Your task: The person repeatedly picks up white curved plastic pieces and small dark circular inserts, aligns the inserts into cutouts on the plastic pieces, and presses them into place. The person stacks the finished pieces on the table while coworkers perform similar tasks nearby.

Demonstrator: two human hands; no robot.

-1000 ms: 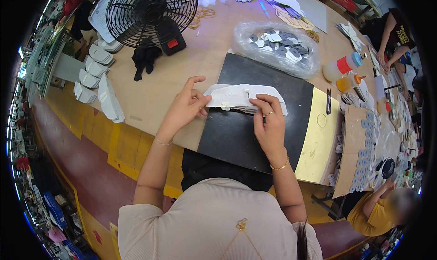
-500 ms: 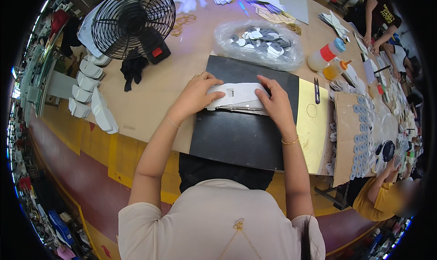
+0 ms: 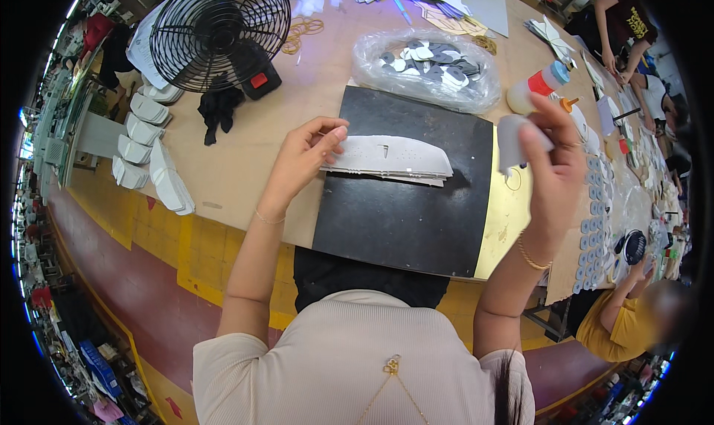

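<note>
A stack of white, flat cut pieces (image 3: 405, 154) lies on the black board (image 3: 387, 220); its long edge curves and the top piece has a small notch-shaped cutout. My left hand (image 3: 301, 157) is at the stack's left end, fingers curled and thumb against them; whether it grips anything there is hidden. Raised over the yellow sheet (image 3: 500, 235), my right hand (image 3: 556, 172) pinches a small pale grey-white flat piece (image 3: 512, 144) between thumb and fingers. The right hand's fingers are slightly blurred.
A black fan (image 3: 223, 34) stands at the far left, near stacks of white pieces (image 3: 169, 179). Beyond the board lies a clear plastic bag (image 3: 364, 60) of grey and white pieces. Bottles (image 3: 520, 94) stand at the right, beside cardboard (image 3: 569, 217) with grey pieces. Other people work farther right.
My right hand has left the stack and moved right and up with a small flat piece. My left hand has shifted to the stack's left end, uncovering more of the stack.
</note>
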